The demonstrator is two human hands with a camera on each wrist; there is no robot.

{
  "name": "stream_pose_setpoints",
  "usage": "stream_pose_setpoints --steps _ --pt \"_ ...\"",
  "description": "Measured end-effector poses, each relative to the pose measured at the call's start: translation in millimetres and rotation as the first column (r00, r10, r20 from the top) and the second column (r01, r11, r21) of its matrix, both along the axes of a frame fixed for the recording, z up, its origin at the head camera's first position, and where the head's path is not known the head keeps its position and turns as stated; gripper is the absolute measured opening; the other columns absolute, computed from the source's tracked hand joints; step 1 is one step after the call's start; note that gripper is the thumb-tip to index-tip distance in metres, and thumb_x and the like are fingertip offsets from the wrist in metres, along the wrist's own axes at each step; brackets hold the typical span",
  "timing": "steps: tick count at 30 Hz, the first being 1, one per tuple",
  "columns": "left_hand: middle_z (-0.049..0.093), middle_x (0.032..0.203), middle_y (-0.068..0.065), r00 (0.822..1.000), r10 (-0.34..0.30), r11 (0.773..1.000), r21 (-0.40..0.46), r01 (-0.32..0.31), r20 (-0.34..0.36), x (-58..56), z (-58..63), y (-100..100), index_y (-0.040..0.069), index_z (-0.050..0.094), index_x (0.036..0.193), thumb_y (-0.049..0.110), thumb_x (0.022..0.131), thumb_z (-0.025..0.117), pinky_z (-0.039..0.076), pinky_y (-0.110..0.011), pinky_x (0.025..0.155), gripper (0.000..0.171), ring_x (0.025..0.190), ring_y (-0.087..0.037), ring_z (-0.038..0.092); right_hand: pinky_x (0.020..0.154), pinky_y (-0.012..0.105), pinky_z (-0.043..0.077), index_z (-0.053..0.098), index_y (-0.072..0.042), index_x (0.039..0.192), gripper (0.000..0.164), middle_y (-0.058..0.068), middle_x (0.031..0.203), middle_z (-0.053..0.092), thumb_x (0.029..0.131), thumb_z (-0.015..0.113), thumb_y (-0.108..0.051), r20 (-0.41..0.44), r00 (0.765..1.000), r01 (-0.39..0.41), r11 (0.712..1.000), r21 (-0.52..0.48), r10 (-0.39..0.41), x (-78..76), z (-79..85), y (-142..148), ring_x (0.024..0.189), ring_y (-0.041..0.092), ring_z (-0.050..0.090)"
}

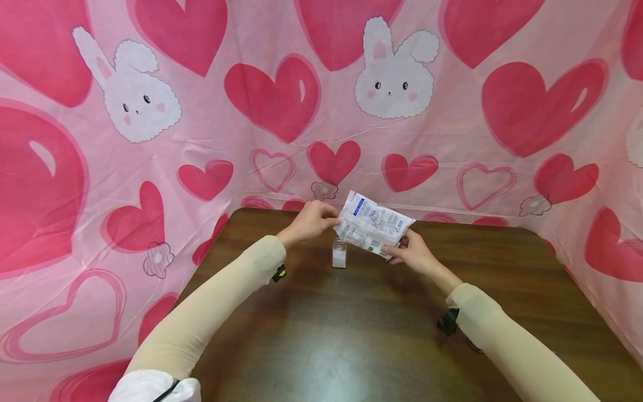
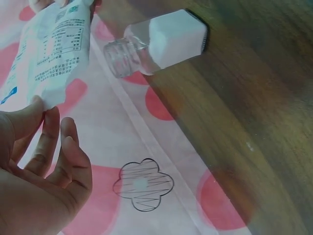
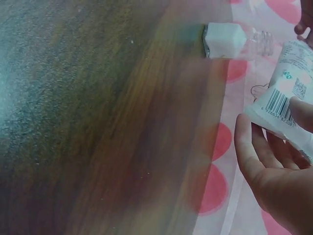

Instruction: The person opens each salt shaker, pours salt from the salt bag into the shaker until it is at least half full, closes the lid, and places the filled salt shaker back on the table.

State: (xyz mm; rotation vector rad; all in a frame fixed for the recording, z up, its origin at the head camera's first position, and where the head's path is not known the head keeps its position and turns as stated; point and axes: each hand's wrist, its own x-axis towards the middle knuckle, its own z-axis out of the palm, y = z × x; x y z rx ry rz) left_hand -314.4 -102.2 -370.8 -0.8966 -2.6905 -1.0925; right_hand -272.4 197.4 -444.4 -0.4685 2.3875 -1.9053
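A white packet (image 1: 374, 223) with blue print and a barcode is held tilted above the table. My left hand (image 1: 312, 222) pinches its left corner between thumb and forefinger, as the left wrist view shows. At the packet's lower right end, my right hand (image 1: 414, 251) grips it, thumb on the printed face and fingers beneath. Just below the packet's left part stands a small clear jar (image 1: 339, 254), upright and without a lid. White contents (image 2: 177, 40) fill much of the jar up to its shoulder. Neither hand touches the jar.
The dark brown wooden table (image 1: 321, 324) carries the jar near its far side. A pink cloth (image 1: 281, 128) with hearts and rabbits hangs behind the table and along its sides. Each forearm wears a dark wrist device (image 1: 449, 321).
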Motion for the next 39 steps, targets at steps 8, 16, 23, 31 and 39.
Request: stream_pose_setpoints --steps 8,16,23,31,39 --pt "0.077 0.096 -0.003 1.000 0.008 1.000 0.003 -0.008 0.005 0.0 10.1 11.8 0.006 0.083 0.106 0.010 0.097 0.077 0.052 -0.029 0.070 0.011 0.080 -0.018 0.066 0.078 0.049 0.061 0.050 0.011 0.138 0.049 0.026 0.119 0.070 0.097 0.075 -0.002 0.086 0.996 0.016 0.998 -0.053 -0.011 2.0 -6.1 5.7 0.091 0.021 0.073" --pt "0.076 0.096 -0.003 1.000 -0.005 1.000 -0.002 0.005 0.000 -0.1 15.9 21.8 0.006 0.082 0.107 0.010 0.099 0.076 0.053 -0.031 0.073 0.011 0.086 -0.022 0.067 0.084 0.051 0.060 0.048 0.010 0.139 0.048 0.017 0.119 0.070 0.100 0.072 -0.004 0.184 0.983 0.008 0.986 -0.165 0.023 7.7 -8.9 13.0 0.098 0.022 0.072" --pt "0.076 0.094 -0.002 1.000 -0.017 1.000 -0.011 0.017 -0.023 -4.2 15.8 28.1 0.006 0.082 0.106 0.011 0.099 0.076 0.052 -0.029 0.073 0.011 0.085 -0.023 0.067 0.084 0.048 0.060 0.049 0.007 0.135 0.042 0.013 0.115 0.071 0.100 0.070 -0.002 0.244 0.969 0.025 0.974 -0.225 0.032 9.6 -13.5 13.1 0.097 0.023 0.072" --pt "0.076 0.095 -0.003 0.999 -0.007 1.000 -0.009 0.007 -0.046 -2.6 19.7 36.2 0.006 0.082 0.106 0.012 0.099 0.076 0.052 -0.029 0.073 0.011 0.083 -0.017 0.065 0.092 0.060 0.055 0.049 0.003 0.138 0.040 0.015 0.122 0.071 0.102 0.066 -0.001 0.259 0.960 -0.024 0.951 -0.307 0.108 13.6 -21.1 16.5 0.106 0.029 0.071" --pt "0.075 0.098 -0.003 0.995 -0.033 0.999 -0.023 0.032 -0.090 1.8 29.3 45.0 0.007 0.082 0.108 0.012 0.099 0.076 0.051 -0.027 0.074 0.012 0.084 -0.016 0.063 0.092 0.057 0.056 0.052 -0.003 0.140 0.041 0.015 0.128 0.069 0.104 0.068 -0.011 0.286 0.950 -0.040 0.961 -0.272 0.121 22.0 -20.7 27.2 0.126 0.053 0.057"
